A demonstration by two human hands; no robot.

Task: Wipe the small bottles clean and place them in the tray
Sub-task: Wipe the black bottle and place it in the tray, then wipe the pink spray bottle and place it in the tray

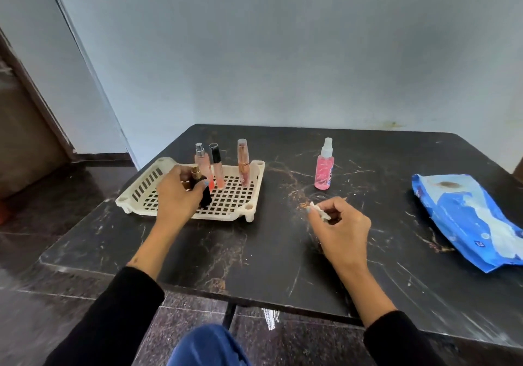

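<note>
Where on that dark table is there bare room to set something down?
Bare patches: between the pink spray bottle and the blue wipes packet, and the near table edge between both forearms. Crowded: the tray's far side, where three tubes stand and the left hand holds a dark bottle.

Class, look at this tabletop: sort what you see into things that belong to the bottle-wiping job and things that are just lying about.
Belongs to the job:
- black bottle in the left hand
- three bottles standing in the tray
- cream tray
- white wipe pinched in the right hand
- pink spray bottle
- blue wipes packet

Just lying about:
- nothing on the table
</note>
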